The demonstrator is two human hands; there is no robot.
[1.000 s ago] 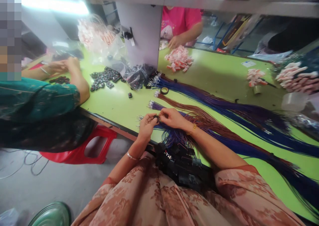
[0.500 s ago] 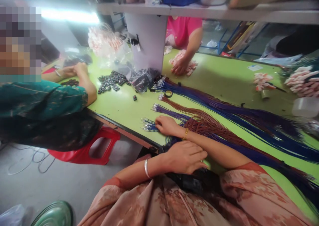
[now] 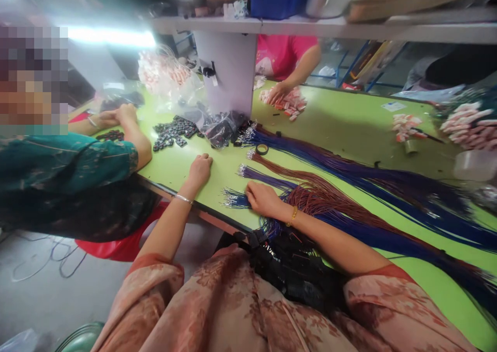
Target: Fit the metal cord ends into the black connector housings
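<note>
My left hand (image 3: 200, 170) reaches out over the green table, its fingers closed at the spot where a small black connector block lay; the block is now hidden under the fingertips. My right hand (image 3: 264, 199) is curled around a bundle of blue wires (image 3: 235, 198), whose bare metal-tipped ends stick out to the left. Beside it lie a purple wire bundle (image 3: 260, 174) and a brown wire bundle (image 3: 285, 166). Black connectors (image 3: 291, 261) with wires in them are heaped at my lap, below my right forearm.
Black connector blocks (image 3: 175, 130) lie piled ahead, near a plastic bag (image 3: 223, 127). A tape roll (image 3: 262, 149) sits by more long wires (image 3: 334, 160). A co-worker in a green sleeve (image 3: 112, 154) is at left; another in pink (image 3: 285, 57) handles pale pink pieces opposite.
My left hand has moved from above my lap, near the right wrist, out to the left and forward onto the table, over the small black connector block. My right hand stays at the blue wires.
</note>
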